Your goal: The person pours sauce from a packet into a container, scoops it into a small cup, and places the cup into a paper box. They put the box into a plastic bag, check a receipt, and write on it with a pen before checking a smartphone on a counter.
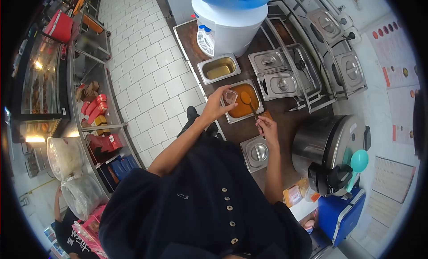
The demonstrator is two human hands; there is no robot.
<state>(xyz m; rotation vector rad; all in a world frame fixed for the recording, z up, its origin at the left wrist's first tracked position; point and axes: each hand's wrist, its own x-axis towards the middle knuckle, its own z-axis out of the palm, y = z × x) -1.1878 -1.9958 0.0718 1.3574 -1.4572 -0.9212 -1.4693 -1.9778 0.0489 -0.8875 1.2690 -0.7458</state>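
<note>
A steel food pan [232, 121] of orange-brown sauce [238, 111] sits on the dark counter in front of me. My left hand [218, 106] grips a small clear plastic cup [230, 96] over the pan's left side. In my right hand [266, 126] is the handle of a spoon [246, 98], its bowl filled with sauce and held over the pan, close to the cup. Beyond this pan stands another steel pan [219, 69] with a little yellowish liquid in it. A lidded steel pan [255, 153] lies nearer my body, left of my right forearm.
Two lidded pans [282, 84] and a metal rack [312, 98] are at the right. A large steel cooker [327, 140] with a turquoise ladle [359, 161] stands nearer. A water dispenser [232, 29] is at the back. Left are a tiled floor [149, 67], shelving, and another person's sleeve [67, 230].
</note>
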